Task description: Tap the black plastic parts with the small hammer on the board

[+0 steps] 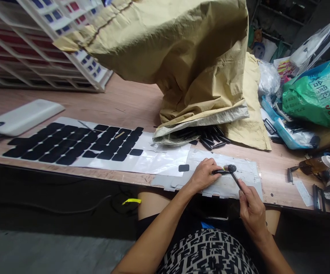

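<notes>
My left hand is closed on a slim black piece, its fingertips pressing it against a grey board at the table's front edge. My right hand grips the thin handle of what looks like a small hammer, whose dark round head is over the right end of that piece. Whether the head touches it, I cannot tell. A single black rounded rectangle lies left of my left hand. Several similar black pieces spill from the mouth of a large brown paper sack beyond the board.
On the left, a white sheet carries rows of black rounded pads. Behind it are a white flat device and a white plastic crate. A green bag, a blue basket and a brown jar crowd the right.
</notes>
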`<state>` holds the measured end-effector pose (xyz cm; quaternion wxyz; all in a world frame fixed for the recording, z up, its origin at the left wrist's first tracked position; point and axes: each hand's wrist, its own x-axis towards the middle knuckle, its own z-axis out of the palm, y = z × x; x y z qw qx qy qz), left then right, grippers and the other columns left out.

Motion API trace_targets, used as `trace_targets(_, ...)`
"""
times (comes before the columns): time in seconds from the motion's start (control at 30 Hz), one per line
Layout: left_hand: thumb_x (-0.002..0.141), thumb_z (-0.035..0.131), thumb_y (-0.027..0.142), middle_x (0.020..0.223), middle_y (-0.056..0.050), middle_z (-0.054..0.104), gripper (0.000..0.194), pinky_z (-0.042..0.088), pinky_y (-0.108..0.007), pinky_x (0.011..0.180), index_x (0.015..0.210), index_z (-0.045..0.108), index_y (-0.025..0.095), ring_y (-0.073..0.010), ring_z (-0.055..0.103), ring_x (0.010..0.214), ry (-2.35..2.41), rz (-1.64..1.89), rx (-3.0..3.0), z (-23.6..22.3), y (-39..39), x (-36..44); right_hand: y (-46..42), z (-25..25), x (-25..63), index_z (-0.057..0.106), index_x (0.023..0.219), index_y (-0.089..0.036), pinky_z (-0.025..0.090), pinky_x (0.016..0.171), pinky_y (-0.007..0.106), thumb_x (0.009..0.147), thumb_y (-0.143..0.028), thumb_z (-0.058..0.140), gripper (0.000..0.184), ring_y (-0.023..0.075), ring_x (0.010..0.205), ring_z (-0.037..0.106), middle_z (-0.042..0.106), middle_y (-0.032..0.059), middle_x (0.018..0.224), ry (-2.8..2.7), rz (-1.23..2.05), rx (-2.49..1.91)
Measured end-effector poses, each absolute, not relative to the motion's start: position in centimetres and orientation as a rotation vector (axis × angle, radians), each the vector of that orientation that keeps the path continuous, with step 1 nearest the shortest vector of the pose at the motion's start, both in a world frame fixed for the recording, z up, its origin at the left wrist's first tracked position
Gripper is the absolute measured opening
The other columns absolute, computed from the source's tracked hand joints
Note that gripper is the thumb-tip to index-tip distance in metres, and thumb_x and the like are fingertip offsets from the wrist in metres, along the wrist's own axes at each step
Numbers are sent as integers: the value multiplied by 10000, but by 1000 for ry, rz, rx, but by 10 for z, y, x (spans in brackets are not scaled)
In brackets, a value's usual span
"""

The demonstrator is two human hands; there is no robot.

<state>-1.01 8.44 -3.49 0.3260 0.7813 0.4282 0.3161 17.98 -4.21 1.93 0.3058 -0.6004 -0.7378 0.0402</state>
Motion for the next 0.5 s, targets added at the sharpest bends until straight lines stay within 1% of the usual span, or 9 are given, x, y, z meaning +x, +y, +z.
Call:
trace_targets(0.13, 828, 703, 227, 916, -31, 638, 219, 464, -359, 833, 1036, 760, 264, -212, 549, 914, 1122, 825, 2043, -36, 84, -10, -43, 19, 186, 486, 1478, -313, 549, 853, 300, 990, -151, 459, 515, 172, 953, 669, 680, 63, 1073, -1952, 73, -1623)
trace_targets(0.27, 799, 727, 193, 891, -20, 646, 276, 455, -357, 819, 1070, 715, 245, -211, 549, 891, 1143, 847, 2004, -34, 83, -10, -45, 18, 189, 511, 1461, -306, 557, 827, 294, 990, -167, 464, 493, 171, 909, 678, 688, 61, 1040, -1934, 53, -1658)
trace_targets(0.4, 799, 724, 201, 901, -23, 658, 156, 449, -363, 815, 951, 715, 233, -211, 548, 898, 1146, 820, 2000, -31, 84, -10, -46, 15, 190, 523, 1454, -296, 559, 772, 275, 990, -183, 454, 483, 165, 870, 679, 689, 58, 1010, -1933, 29, -1680)
trace_targets(0.5, 798, 723, 208, 886, -24, 650, 137, 447, -364, 813, 933, 723, 234, -210, 545, 895, 1156, 812, 1998, -31, 84, -9, -45, 13, 190, 537, 1440, -304, 549, 721, 261, 992, -192, 447, 470, 161, 829, 676, 686, 45, 971, -1983, 14, -1732)
